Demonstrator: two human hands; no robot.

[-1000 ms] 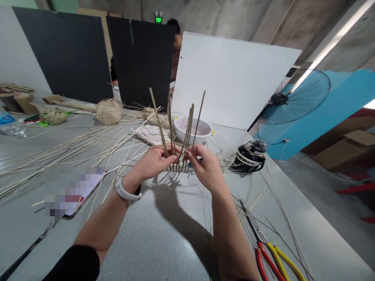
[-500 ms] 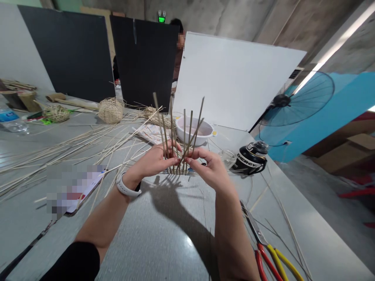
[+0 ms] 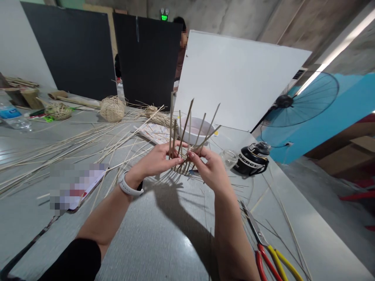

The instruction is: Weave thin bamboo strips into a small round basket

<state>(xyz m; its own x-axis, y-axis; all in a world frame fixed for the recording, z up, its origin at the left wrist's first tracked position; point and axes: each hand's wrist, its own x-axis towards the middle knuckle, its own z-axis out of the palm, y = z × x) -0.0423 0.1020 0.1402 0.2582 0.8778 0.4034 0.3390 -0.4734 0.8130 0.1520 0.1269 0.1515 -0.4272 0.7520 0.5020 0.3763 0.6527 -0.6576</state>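
Note:
A small part-woven bamboo basket (image 3: 182, 169) with several upright strips stands between my hands at the middle of the table. My left hand (image 3: 162, 158) is closed around its left side, thumb lying across the front of the strips. At the right side, my right hand (image 3: 206, 164) pinches strips between thumb and fingertips, close to the left thumb. A slanting bamboo strip (image 3: 207, 137) sticks up above the right hand. The fingers behind the strips are partly hidden. My left wrist wears a pale watch band (image 3: 129, 185).
Scissors (image 3: 262, 238) with red and yellow handles lie at right. Behind stand a white basin (image 3: 195, 130), a glass jar (image 3: 228, 159) and a black bottle (image 3: 252, 159). Loose bamboo strips (image 3: 88, 144), a woven ball (image 3: 112, 109) and a phone (image 3: 84, 191) occupy the left.
The basket has turned and tilted, so its upright strips now fan out and lean further right. Both hands stay on it with fingers slightly shifted. The whole view has moved slightly.

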